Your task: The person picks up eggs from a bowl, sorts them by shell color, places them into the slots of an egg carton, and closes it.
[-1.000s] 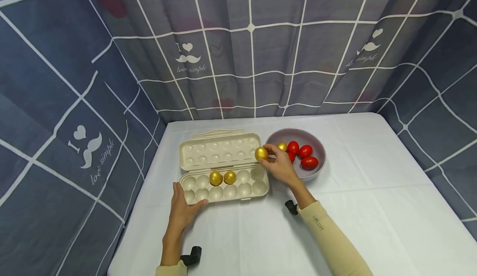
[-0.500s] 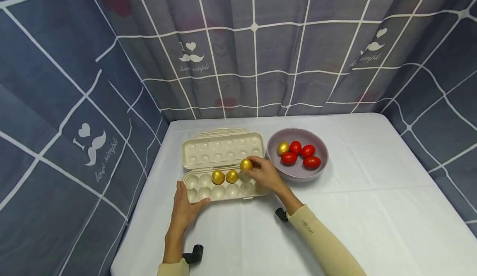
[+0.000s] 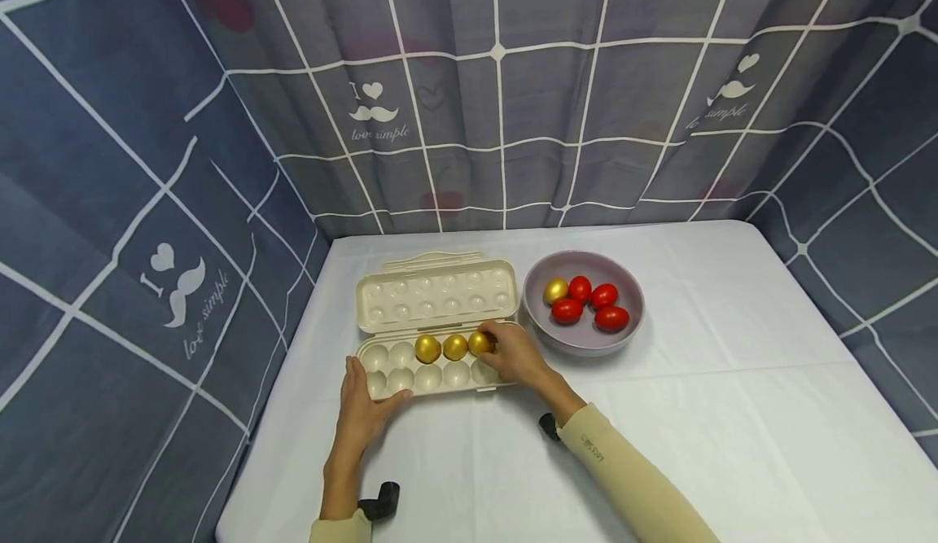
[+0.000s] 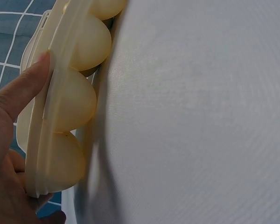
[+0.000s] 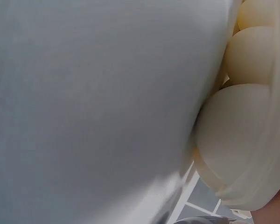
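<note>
A cream egg carton (image 3: 428, 378) lies on the table with its lid (image 3: 432, 292) folded back. My left hand (image 3: 359, 417) grips its left front corner. In the left wrist view the thumb (image 4: 35, 77) presses the front rim, with other fingers around the end. My right hand (image 3: 522, 356) pinches a golden egg (image 3: 479, 342) at a back-row cup, hiding the carton's right end. Left of it, two golden eggs (image 3: 441, 348) sit side by side in the same row. The right wrist view shows the cups' undersides (image 5: 238, 133).
A mauve bowl (image 3: 586, 346) stands behind and right of the carton, holding one golden egg (image 3: 555, 290) and several red eggs (image 3: 611, 318). A white cloth (image 3: 703, 364) covers the table. Grey checked curtains (image 3: 454, 120) enclose the back and sides.
My right hand has carried the golden egg left from beside the bowl and lowered it to a back-row cup. The left hand stays at the carton's corner.
</note>
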Motion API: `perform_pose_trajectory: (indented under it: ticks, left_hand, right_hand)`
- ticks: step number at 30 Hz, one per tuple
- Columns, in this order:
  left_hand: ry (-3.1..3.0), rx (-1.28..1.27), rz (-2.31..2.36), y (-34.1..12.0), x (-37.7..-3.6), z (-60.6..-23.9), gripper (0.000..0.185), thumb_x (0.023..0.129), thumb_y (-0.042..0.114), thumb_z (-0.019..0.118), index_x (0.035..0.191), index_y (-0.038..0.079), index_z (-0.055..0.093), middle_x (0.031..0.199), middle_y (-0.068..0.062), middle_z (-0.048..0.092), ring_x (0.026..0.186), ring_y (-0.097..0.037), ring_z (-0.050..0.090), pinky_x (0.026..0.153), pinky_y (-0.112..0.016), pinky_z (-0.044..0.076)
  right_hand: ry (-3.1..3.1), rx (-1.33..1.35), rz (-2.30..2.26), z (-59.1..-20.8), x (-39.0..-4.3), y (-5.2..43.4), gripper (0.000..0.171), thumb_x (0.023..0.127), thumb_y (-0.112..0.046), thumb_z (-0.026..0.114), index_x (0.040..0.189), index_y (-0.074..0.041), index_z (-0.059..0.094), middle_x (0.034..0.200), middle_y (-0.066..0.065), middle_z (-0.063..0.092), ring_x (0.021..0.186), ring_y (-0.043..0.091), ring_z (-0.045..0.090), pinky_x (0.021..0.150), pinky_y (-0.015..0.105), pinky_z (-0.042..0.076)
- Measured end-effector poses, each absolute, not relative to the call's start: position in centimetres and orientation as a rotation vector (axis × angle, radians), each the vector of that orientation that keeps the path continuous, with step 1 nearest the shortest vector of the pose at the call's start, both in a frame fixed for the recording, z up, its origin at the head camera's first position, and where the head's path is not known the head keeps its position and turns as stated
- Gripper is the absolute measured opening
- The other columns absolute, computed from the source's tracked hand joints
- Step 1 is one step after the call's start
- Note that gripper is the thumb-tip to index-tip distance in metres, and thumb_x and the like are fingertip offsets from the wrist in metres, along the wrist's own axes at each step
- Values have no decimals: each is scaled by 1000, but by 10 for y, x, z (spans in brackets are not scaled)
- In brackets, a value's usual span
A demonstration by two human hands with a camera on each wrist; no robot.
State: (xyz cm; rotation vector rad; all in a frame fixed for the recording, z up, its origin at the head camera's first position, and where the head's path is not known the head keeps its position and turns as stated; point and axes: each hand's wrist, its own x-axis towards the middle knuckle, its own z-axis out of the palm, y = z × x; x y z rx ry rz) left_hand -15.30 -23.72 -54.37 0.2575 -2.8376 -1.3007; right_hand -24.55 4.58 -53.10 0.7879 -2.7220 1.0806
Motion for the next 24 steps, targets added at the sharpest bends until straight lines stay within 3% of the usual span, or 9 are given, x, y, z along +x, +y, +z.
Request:
perform_pose_trajectory:
  ticks: [14,24]
  left_hand:
    - [-2856,235,-1247,-238,-153,-545,127,78,44,82,151,-10,-7,159,-30,-10,147,-42,-8,118,-52,3]
    - [-2854,232,-1266,-238,-152,-544,126,79,43,82,152,-9,-7,160,-29,-10,147,-42,-9,118,-52,2]
  right_hand:
    - [-2651,754,1081,-538,-245,42,37,72,-2,82,107,-1,71,102,10,71,92,25,64,85,40,50]
    - [-2718,735,1328,-534,-243,49,42,78,-2,81,118,2,67,113,13,68,103,25,62,91,40,50]
